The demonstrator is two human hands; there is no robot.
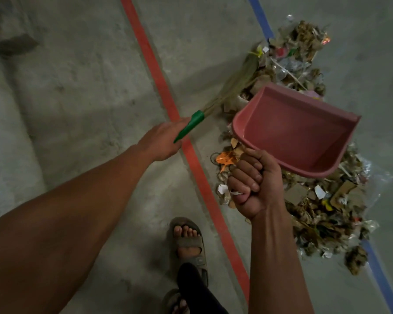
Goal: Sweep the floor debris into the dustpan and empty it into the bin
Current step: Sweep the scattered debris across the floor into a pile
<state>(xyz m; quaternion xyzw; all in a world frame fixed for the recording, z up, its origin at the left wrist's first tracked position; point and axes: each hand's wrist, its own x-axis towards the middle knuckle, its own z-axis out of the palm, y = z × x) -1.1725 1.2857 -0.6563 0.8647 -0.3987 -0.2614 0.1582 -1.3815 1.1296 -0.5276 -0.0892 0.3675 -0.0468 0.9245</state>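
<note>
Brown and grey floor debris [313,200], a long heap of torn cardboard, paper scraps, dry leaves and clear plastic film, lies on the grey concrete floor [77,109] along the right half of the view. Its left edge is ragged and stops just short of the red painted line [159,87], with an orange scrap at that fringe; its far and near ends cover parts of the blue painted line [262,21].

Above the middle of the heap hangs the pink plastic dustpan [297,130], tilted, its hollow facing the camera and showing nothing inside. Its flat lip points away to the upper right, and its rounded back wall is nearest the right hand [254,182], whose fingers are curled tight around the pan's handle, which the fist hides.

The left hand [163,141] is closed around the green plastic handle [190,125] of a straw broom [236,80], its bristles fanned out against the heap's far left edge.

One foot in a grey strapped sandal [190,248] stands on the bare concrete left of the red line, near the heap's lower end. Everything left of that line is open floor, apart from a dark blurred shape in the top left corner that cannot be made out.
</note>
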